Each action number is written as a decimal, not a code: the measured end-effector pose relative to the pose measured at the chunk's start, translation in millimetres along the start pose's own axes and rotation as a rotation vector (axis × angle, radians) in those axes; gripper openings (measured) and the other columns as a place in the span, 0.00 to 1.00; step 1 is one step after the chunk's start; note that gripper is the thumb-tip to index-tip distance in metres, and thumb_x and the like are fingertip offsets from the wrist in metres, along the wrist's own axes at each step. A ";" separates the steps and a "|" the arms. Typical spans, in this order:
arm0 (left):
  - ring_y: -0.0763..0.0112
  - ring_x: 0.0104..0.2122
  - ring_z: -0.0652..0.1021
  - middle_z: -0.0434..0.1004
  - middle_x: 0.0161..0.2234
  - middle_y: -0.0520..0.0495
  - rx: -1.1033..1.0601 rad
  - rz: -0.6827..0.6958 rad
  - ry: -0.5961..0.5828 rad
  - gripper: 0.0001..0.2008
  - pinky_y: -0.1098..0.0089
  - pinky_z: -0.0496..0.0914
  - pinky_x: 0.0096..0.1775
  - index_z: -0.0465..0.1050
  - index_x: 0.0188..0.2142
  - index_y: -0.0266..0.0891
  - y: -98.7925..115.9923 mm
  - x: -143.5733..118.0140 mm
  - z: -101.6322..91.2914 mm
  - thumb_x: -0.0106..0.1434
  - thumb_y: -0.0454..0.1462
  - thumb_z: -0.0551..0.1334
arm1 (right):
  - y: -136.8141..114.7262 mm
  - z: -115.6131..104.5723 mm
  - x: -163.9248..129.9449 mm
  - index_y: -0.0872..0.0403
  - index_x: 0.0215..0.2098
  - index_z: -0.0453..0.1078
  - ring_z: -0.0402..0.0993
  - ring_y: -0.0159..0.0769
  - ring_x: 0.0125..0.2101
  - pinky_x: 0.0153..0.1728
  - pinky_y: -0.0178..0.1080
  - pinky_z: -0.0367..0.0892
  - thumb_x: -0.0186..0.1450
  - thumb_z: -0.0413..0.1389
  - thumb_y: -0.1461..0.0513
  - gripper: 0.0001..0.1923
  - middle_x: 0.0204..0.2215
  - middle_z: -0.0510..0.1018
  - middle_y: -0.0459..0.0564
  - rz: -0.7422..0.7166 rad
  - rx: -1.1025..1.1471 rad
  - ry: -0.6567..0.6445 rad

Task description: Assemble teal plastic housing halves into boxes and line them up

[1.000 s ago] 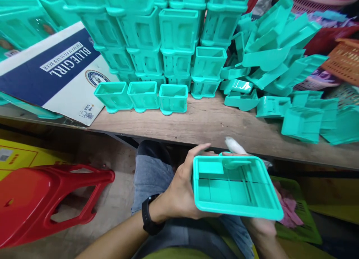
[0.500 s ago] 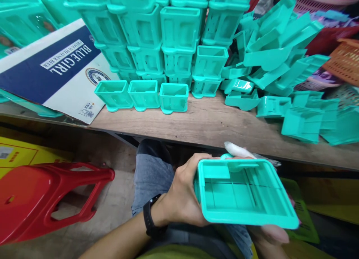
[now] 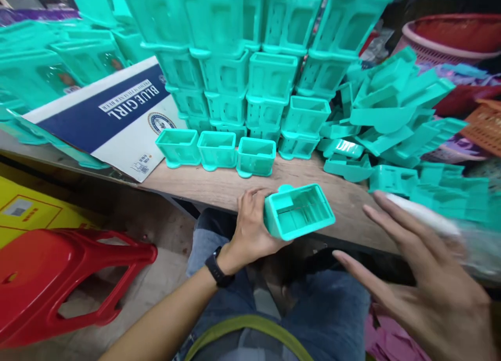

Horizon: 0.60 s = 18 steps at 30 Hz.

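- Left hand [image 3: 250, 225] is wrapped around the left end of a teal plastic box [image 3: 298, 211], thumb side toward the camera, fingers behind; a black watch [image 3: 219, 267] sits on that wrist.
- The box is held just over the near edge of the wooden table [image 3: 297, 176], open side facing up and toward the camera, tilted a bit; inner ribs and a small shelf-like tab show inside.
- Right hand [image 3: 422, 283] is off the box, fingers spread, palm open, holding nothing; one finger is bandaged in white [image 3: 422, 215] (motion-blurred, so detail is weak).
- Handling judgement: thin moulded plastic, looks light and stiff, smooth so probably a little slippery; walls likely flex if squeezed hard. Best hold looks like the short end or the rim, as the left hand has it.
- Just behind it, a row of three small teal boxes [image 3: 217, 149] stands on the table, open tops up, touching side by side.
- Behind those, a tall stack of the same boxes [image 3: 250, 63]; to the right, a loose heap of teal parts [image 3: 391, 110].
- Left side: a blue and white carton [image 3: 113, 116] lying flat; a red stool [image 3: 58, 283] on the floor below.
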<state>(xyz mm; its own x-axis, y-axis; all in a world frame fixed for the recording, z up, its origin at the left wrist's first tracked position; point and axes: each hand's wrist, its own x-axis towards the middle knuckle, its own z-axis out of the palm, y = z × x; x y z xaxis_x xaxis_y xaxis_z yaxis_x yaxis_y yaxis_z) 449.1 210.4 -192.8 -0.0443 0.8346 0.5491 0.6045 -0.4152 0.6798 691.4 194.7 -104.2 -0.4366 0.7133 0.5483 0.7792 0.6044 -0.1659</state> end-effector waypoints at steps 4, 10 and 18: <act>0.41 0.61 0.70 0.74 0.57 0.36 0.161 -0.088 -0.096 0.45 0.44 0.62 0.60 0.64 0.61 0.41 -13.7 20.7 16.3 0.50 0.53 0.78 | 21.7 0.6 45.5 0.45 0.72 0.59 0.85 0.49 0.41 0.34 0.47 0.75 0.75 0.51 0.56 0.27 0.61 0.79 0.51 -0.329 -0.123 -0.251; 0.38 0.62 0.67 0.75 0.56 0.36 0.155 -0.222 -0.173 0.45 0.41 0.60 0.59 0.64 0.59 0.39 -12.1 19.7 27.5 0.48 0.51 0.79 | 48.6 50.9 80.2 0.48 0.59 0.72 0.85 0.45 0.41 0.33 0.39 0.74 0.66 0.57 0.65 0.23 0.49 0.85 0.53 -0.357 -0.012 -0.727; 0.42 0.61 0.69 0.77 0.52 0.38 0.101 -0.220 -0.181 0.40 0.44 0.59 0.58 0.64 0.58 0.39 -13.2 17.7 26.2 0.52 0.50 0.76 | 62.3 68.3 109.0 0.48 0.45 0.76 0.77 0.35 0.22 0.21 0.36 0.53 0.62 0.57 0.69 0.16 0.25 0.82 0.44 -0.315 -0.016 -1.093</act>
<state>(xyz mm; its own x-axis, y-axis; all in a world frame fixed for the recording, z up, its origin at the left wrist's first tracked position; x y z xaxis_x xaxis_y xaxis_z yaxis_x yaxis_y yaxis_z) 461.1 240.1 -204.8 -0.0460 0.9552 0.2923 0.6724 -0.1868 0.7163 661.6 334.3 -110.8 -0.7661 0.4625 -0.4464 0.5678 0.8124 -0.1327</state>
